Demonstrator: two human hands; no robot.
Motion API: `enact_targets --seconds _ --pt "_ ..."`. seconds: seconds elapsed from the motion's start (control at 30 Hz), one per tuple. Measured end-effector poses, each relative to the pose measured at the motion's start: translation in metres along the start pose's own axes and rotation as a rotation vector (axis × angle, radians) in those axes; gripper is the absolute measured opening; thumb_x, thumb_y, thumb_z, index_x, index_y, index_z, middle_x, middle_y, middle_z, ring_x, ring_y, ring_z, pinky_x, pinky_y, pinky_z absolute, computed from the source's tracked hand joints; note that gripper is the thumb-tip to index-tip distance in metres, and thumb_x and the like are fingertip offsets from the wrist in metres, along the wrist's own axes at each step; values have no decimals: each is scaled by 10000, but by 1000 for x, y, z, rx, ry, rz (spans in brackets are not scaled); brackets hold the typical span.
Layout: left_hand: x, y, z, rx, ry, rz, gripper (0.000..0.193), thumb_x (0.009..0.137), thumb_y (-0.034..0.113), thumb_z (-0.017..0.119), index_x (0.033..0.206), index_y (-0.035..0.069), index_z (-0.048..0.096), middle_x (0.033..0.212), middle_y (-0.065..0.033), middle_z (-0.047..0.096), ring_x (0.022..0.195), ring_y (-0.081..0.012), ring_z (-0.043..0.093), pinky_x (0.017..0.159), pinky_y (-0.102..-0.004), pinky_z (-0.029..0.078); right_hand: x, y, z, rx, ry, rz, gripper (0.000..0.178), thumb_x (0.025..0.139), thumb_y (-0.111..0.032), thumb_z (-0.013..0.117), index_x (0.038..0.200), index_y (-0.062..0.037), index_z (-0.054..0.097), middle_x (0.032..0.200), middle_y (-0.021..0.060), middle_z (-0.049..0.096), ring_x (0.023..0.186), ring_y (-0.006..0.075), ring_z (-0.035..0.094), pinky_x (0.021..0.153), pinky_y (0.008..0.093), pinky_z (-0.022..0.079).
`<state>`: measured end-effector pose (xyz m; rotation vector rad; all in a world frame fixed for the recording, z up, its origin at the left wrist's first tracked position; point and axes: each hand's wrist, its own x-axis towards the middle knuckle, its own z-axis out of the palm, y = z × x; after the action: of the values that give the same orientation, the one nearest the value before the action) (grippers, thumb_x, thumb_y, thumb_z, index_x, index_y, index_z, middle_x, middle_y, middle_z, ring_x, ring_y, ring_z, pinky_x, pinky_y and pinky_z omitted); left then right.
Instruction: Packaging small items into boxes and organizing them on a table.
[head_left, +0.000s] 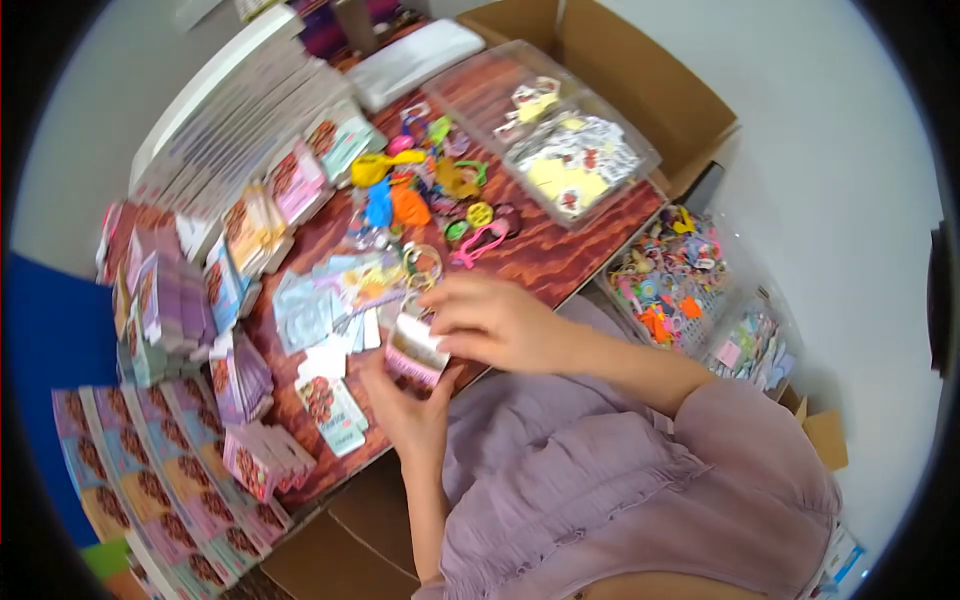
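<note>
A small pink carton (418,352) with its white inside showing stands open at the top near the table's front edge. My left hand (408,408) is closed around its lower side. Over the opening, my right hand (495,318) has its fingers bent and close to the carton's rim; whatever is in those fingers is hidden. Just left of the carton lies a flat printed carton (333,412) in white, red and mint. Beyond it are pale blue packets (303,312) and white cards (328,358).
Colourful small trinkets (400,195) are heaped mid-table. Behind them, a clear divided tray (640,165) holds paper pieces. Cartons (175,310) are stacked at the left, above printed sheets (150,465). A bin of trinkets (675,275) sits at my right, below a cardboard box (650,70).
</note>
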<state>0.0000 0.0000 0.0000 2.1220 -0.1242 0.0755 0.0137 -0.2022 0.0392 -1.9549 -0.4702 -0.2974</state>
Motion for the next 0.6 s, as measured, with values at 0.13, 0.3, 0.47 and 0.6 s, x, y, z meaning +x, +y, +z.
enact_targets --seconds 0.13,0.3,0.47,0.6 --pt "-11 1 -4 114 46 56 760 609 127 923 1225 -15 502 1130 -168 539 1051 -340 537 894 -416 447 14 50 -94 -238 289 312 191 931 -192 629 942 -13 691 901 119 673 843 264 658 764 348 512" --pt "-7 16 -4 168 -33 104 758 616 113 912 1239 -14 499 1142 -170 537 1060 -344 539 906 -419 443 -7 135 -186 -827 409 572 185 836 -174 677 970 -62 737 949 115 684 975 299 622 872 395 489" --pt "-7 21 1 119 -76 19 734 636 92 897 1249 -10 504 1159 -163 535 1076 -332 542 910 -413 444 -3 144 -187 -886 340 543 196 801 -186 721 958 -69 743 952 107 676 1018 281 601 882 388 484" --pt "-8 21 0 112 -76 37 732 639 86 894 1252 -11 507 1171 -163 534 1077 -330 543 912 -409 445 -10 152 -195 -774 447 503 185 793 -157 723 936 -41 733 927 117 683 925 296 629 838 376 502"
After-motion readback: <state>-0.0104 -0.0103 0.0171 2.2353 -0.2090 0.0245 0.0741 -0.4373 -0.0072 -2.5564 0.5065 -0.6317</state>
